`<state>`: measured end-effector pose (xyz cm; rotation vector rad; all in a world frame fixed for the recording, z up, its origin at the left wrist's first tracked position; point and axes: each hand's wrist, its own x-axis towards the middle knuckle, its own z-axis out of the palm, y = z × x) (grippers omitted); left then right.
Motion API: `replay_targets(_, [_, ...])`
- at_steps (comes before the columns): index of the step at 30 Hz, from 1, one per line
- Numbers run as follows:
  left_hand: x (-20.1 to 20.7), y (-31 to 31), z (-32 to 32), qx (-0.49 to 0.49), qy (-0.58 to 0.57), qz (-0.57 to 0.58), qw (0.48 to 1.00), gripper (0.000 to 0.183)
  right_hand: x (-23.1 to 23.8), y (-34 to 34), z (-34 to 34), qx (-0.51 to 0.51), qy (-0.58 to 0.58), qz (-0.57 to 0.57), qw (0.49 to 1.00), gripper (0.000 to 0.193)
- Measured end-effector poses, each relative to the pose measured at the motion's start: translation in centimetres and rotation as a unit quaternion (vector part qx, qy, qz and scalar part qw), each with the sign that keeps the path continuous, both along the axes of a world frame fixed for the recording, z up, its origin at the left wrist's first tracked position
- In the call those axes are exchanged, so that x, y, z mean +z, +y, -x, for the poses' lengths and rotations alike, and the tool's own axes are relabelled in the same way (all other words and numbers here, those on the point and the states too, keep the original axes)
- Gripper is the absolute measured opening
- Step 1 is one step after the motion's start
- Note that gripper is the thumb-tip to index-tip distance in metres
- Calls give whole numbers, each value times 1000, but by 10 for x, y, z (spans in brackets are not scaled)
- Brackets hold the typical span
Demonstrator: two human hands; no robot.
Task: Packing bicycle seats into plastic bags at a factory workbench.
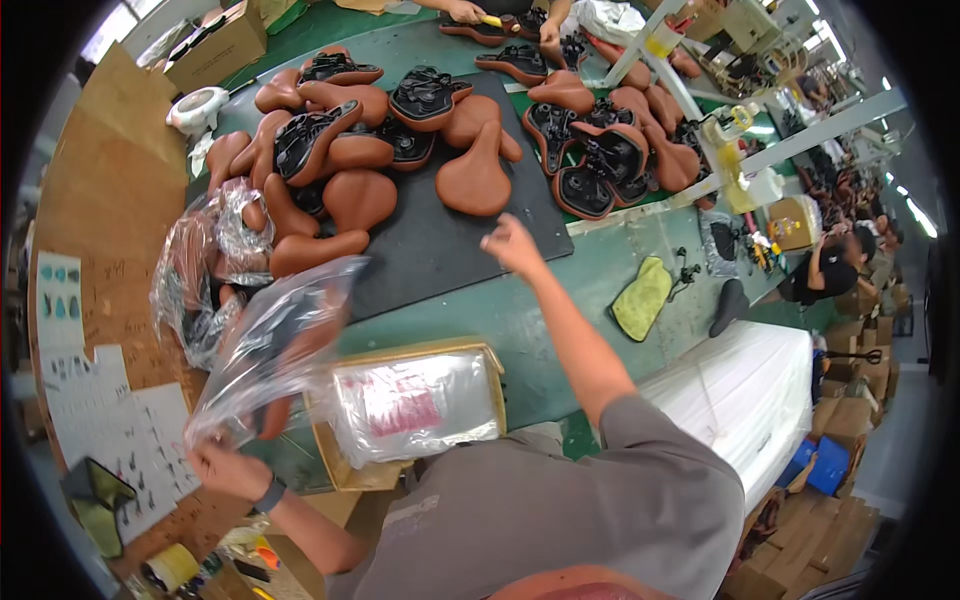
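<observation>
My left hand (pixel 225 470) grips the lower end of a clear plastic bag (pixel 265 340) that stretches up to the right. Brown and black saddle parts show through the film; whether they are inside or behind it I cannot tell. My right hand (pixel 512 245) is stretched out over the bench, holding nothing, fingers partly curled with one pointing left. Just beyond it a brown bicycle saddle (pixel 475 180) lies top side up on a black mat (pixel 430 270). Between my arms a cardboard box (pixel 490 350) holds a stack of flat clear bags (pixel 410 400).
Many brown saddles (pixel 360 200) pile up on the mat, several upside down. Wrapped saddles (pixel 205 260) lie at left beside a wooden panel (pixel 110 190). A green pad (pixel 642 298) and a white wrapped block (pixel 740 390) are at right. Across the bench, a co-worker's hands (pixel 467 12) hold a yellow-handled tool.
</observation>
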<state>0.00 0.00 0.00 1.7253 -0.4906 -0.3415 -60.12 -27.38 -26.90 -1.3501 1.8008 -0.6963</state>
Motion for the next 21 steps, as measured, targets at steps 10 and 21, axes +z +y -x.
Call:
replay_targets(10, [-113,-47,210,-350,-104,-136,921,40,-91,-117,44,-117,-75,-31,990,126])
replay_targets(21, [-216,-3,427,-721,-16,-132,680,37,-77,378,18,-306,-344,-186,868,58])
